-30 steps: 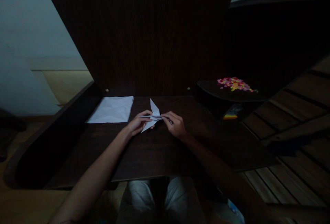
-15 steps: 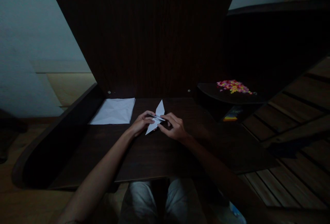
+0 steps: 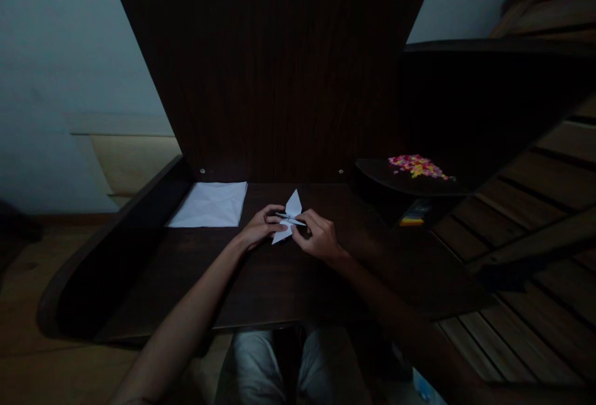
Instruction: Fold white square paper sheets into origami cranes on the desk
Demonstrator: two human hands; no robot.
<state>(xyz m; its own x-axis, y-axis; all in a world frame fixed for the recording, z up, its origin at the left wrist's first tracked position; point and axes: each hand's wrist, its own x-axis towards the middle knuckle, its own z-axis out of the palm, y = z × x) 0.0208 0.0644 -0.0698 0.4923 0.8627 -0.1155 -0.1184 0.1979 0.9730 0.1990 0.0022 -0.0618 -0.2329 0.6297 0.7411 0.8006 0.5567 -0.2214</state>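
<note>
Between my hands, above the dark desk, is a white origami crane [image 3: 293,204] with two pointed wings, one angled up and away, the other down towards me. Narrow folded points stick out to either side of its middle. My left hand [image 3: 261,226] pinches it from the left, thumb near the lower wing. From the right, my right hand [image 3: 318,233] has thumb and fingers closed on the narrow point on that side. The fingers cover parts of the folds, and the scene is dim.
A stack of white paper sheets [image 3: 210,205] lies at the desk's back left. On a rounded shelf [image 3: 372,172] at the right is a heap of small pink, red and yellow pieces [image 3: 416,166]. A raised side panel [image 3: 116,250] edges the desk's left.
The view has shifted slightly. The crane has turned a little in my fingers, and its narrow middle points show more plainly. Both hands keep their hold.
</note>
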